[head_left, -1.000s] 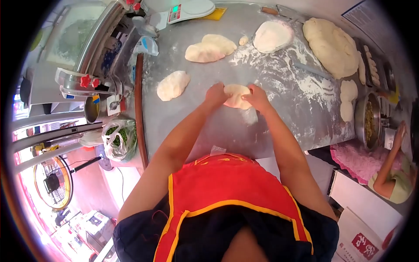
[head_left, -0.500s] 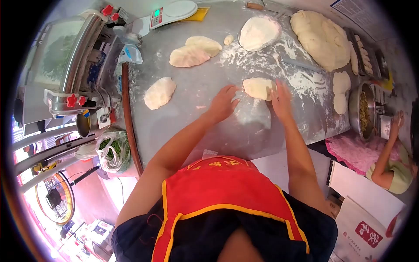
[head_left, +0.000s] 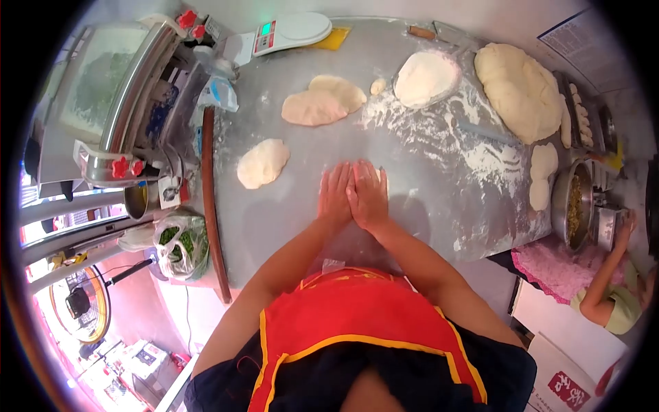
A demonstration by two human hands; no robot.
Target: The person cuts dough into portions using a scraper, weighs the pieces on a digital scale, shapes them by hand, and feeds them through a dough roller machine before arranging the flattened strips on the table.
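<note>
My left hand (head_left: 335, 196) and my right hand (head_left: 368, 196) lie flat side by side on the grey worktop (head_left: 288, 230), thumbs touching, fingers stretched away from me. Both palms press on a piece of dough (head_left: 383, 180), of which only a pale edge shows beside my right fingers; the rest is hidden. To the left of my hands lies a flat dough round (head_left: 263, 164). Further back two flattened pieces overlap, a pinkish one (head_left: 314, 108) in front of a paler one (head_left: 341, 90). A small dough ball (head_left: 377, 86) sits beside them.
A floured dough disc (head_left: 427, 79), a large dough mass (head_left: 519, 93) and a metal bowl of filling (head_left: 575, 206) are at the right. A scale (head_left: 292, 33) stands at the back. A machine (head_left: 123, 103) is at the left. Another person's arm (head_left: 611, 264) shows at the far right.
My hands have come together and now lie flat over the dough, which was between them before. The view has shifted slightly. The other dough pieces keep their places.
</note>
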